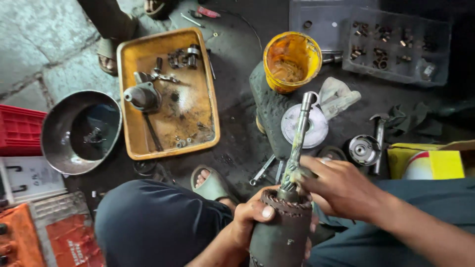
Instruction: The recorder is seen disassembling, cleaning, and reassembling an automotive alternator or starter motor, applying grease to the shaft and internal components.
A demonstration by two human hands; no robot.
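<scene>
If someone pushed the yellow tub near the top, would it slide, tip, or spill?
The yellow tub probably slides rather than tips: it looks squat and wide. It stands open with a greasy-looking inside, so its walls may be slippery and could smear.

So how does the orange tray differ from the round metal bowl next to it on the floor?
The orange tray is rectangular, shallow and yellow-orange, stained with grime; the metal bowl is round, deeper and dull grey. The tray holds several metal parts spread out, among them a grey housing; the bowl holds only a small dark cluster at its bottom. Both sit on the floor, open side up, side by side.
</scene>
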